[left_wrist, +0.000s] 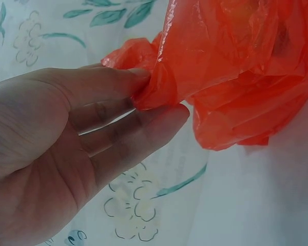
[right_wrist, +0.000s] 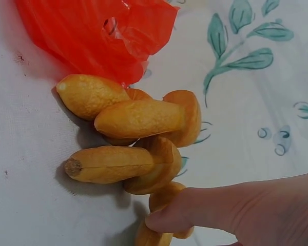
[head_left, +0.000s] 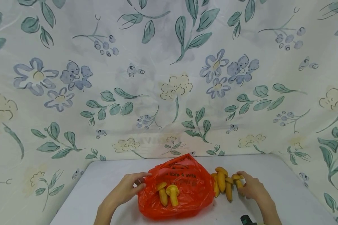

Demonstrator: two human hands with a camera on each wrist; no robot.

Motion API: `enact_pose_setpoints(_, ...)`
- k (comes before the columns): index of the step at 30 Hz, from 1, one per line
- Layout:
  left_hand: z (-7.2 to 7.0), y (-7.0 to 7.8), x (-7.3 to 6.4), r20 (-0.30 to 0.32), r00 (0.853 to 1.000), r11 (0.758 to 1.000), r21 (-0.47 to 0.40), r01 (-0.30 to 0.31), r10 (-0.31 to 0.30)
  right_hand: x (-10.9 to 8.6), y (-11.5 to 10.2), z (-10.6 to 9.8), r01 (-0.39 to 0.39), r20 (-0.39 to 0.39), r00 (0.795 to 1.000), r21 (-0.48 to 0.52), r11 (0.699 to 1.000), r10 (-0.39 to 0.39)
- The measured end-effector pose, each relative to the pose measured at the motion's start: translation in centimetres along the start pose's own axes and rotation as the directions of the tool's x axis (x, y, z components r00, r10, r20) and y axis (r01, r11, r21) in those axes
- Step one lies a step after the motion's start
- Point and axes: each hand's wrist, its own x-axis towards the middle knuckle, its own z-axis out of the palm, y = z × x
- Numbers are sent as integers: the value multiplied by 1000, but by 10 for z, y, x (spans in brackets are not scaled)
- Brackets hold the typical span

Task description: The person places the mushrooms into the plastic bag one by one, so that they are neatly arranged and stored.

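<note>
A red plastic bag (head_left: 191, 197) with dark printing lies spread in the middle of the table. Two yellow toy-like mushrooms (head_left: 173, 195) show at its opening, against the red plastic. My left hand (head_left: 126, 189) pinches the bag's left edge; in the left wrist view the crumpled plastic (left_wrist: 161, 84) sits between thumb and fingers. To the bag's right, my right hand (head_left: 254, 187) holds a mushroom (head_left: 238, 180) between thumb and fingers. In the right wrist view the thumb presses on its stem (right_wrist: 153, 237). Several more mushrooms (right_wrist: 138, 118) lie piled between that hand and the bag.
The white table (head_left: 93, 187) ends at the back against a hanging floral sheet (head_left: 169, 78), which also rises at both sides. A dark object with a green patch (head_left: 245, 219) shows at the bottom edge, by the right forearm.
</note>
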Motion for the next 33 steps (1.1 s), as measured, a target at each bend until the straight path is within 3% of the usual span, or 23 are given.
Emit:
enact_pose_setpoints(14, -1, -1, 0, -9, 1000, 1000, 11, -10, 10, -4, -6, -11, -13, -34, 999, 0, 1000, 13)
enact_pose_setpoints(33, -1, -3, -1, -5, 1000, 1000, -7, -9, 9, -16, -24, -23, 68, -96, 993, -56, 996, -73)
